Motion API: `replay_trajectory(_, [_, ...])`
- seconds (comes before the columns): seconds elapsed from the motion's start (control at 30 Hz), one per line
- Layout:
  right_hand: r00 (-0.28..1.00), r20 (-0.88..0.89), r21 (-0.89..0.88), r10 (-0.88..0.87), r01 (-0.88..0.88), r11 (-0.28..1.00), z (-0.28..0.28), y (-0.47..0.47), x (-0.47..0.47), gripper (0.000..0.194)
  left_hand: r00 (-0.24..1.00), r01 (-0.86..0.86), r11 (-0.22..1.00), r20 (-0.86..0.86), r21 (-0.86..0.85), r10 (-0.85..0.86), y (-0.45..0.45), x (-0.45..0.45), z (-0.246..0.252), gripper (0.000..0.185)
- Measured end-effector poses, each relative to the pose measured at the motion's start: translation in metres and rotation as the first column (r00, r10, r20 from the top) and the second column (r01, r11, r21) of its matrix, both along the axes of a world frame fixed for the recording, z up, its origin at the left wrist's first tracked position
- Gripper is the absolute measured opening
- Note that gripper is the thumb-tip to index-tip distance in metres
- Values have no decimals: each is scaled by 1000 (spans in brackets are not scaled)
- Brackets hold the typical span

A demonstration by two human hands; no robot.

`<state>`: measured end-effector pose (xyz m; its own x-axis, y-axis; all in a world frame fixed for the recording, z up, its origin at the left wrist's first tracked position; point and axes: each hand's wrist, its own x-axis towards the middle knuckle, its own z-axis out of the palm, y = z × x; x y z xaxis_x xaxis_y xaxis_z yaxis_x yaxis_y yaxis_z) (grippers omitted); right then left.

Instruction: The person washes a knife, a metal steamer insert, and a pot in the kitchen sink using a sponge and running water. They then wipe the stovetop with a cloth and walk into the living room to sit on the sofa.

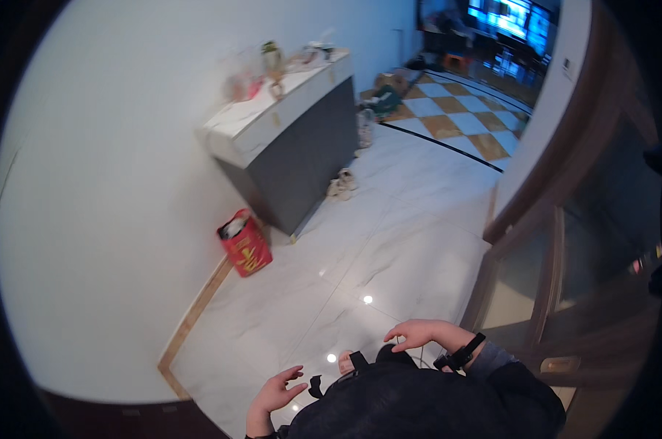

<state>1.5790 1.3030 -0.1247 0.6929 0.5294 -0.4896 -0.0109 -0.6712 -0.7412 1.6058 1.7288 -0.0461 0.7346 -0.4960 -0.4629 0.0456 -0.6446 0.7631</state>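
Note:
My left hand (278, 388) hangs in the air at the bottom of the view, fingers apart, holding nothing. Beside it dangles a black strap end (315, 386) from my dark jacket (419, 403). My right hand (416, 333) is raised in front of my body with its fingers loosely curled and apart; nothing is in it. A black wrist strap with a small device (460, 354) sits on my right wrist. Under both hands lies a glossy white marble-look tile floor (331, 296). Part of a foot in pink footwear (346, 362) shows between the hands.
A grey cabinet (303, 159) with a white top bearing a potted plant (272, 57) stands along the left wall. A red bag (246, 247) and a pair of shoes (342, 185) are on the floor near it. To the right is a brown-framed glass door (553, 274). Checkered tiles (462, 115) lie beyond.

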Motion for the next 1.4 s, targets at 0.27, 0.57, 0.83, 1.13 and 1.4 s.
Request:
replay_trajectory(0.27, [880,-241,127,-409,446,886,-15,-77,0,46,810,579,815,-105,-10,-577,-142,222,-12,54])
replay_trajectory(0.57, [820,-241,73,-520,549,832,31,-265,149,39,666,661,705,-234,-256,-709,-359,366,-8,46])
replay_trajectory(0.83, [854,-209,68,-477,499,864,61,-439,298,40,710,636,755,-262,-160,-654,-504,491,-9,33])
replay_trajectory(1.13, [769,-203,65,-607,629,775,14,-609,443,42,718,612,787,-360,-82,-596,-724,723,-12,18])
replay_trajectory(1.4, [547,-81,-10,-833,836,549,42,-779,533,41,306,951,297,-439,89,-845,-1024,917,33,22])
